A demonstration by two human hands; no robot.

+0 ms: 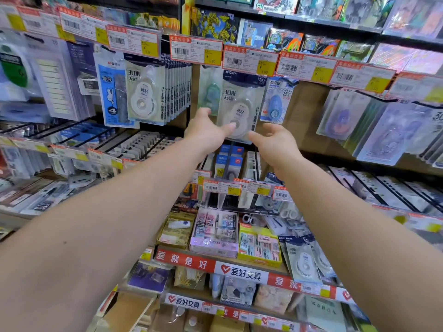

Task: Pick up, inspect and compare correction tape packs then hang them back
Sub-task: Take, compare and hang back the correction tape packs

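Head view: white correction tape pack (239,109) hangs on its peg, directly ahead of both hands. Left hand (206,133), fingers spread, touches its lower front with a fingertip. Right hand (275,142), fingers relaxed and loosely spread, sits just below-right, apparently not touching.

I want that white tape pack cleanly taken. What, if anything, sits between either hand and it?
Nothing visible. The left hand already touches the white correction tape pack; the right hand is open just below it.
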